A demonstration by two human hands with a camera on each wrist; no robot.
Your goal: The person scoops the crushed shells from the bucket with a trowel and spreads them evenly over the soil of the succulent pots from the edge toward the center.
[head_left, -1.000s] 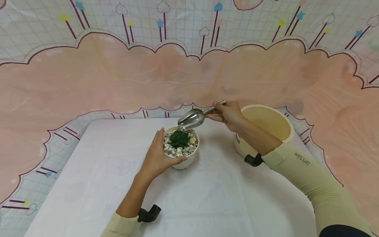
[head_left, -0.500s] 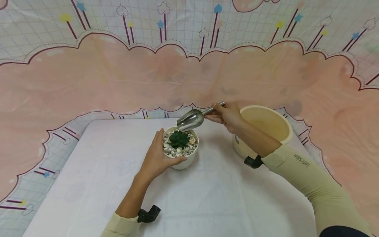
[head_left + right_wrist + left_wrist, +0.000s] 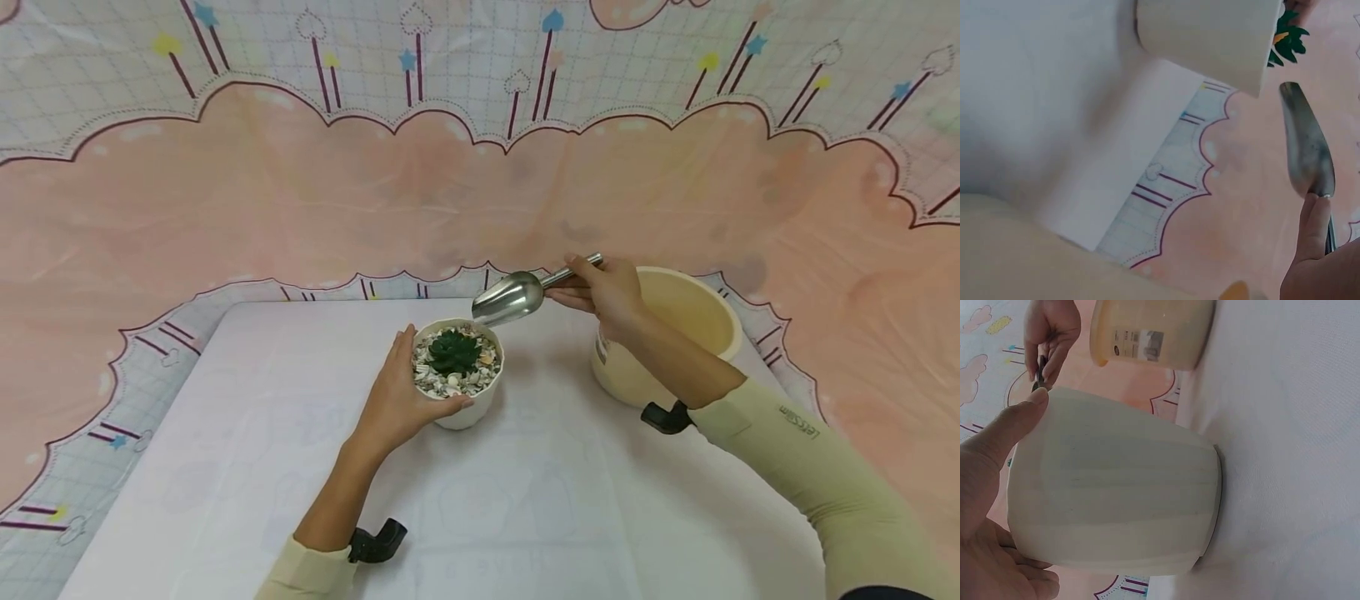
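Observation:
A white flower pot (image 3: pixel 468 410) stands on the white table, filled with pale pebbles (image 3: pixel 444 384) around a dark green succulent (image 3: pixel 454 352). My left hand (image 3: pixel 401 396) grips the pot from its left side, thumb along the near rim; the left wrist view shows the pot's wall (image 3: pixel 1122 487) close up between thumb and fingers. Off the pot's upper right rim, my right hand (image 3: pixel 603 296) holds a metal scoop (image 3: pixel 510 298) by its handle. The scoop's mouth points left toward the pot. No pebbles can be seen in the scoop's bowl (image 3: pixel 1307 144) in the right wrist view.
A cream bucket (image 3: pixel 686 312) stands at the right, behind my right forearm, which hides part of it; a label (image 3: pixel 1138 345) shows on its side. Behind the table (image 3: pixel 480 517) hangs a pink and white patterned cloth (image 3: pixel 337 200).
My right hand has drawn the scoop to the right, from over the pebbles to just outside the pot's rim. The pebbles at the scoop's lip are gone. My left hand stays in place.

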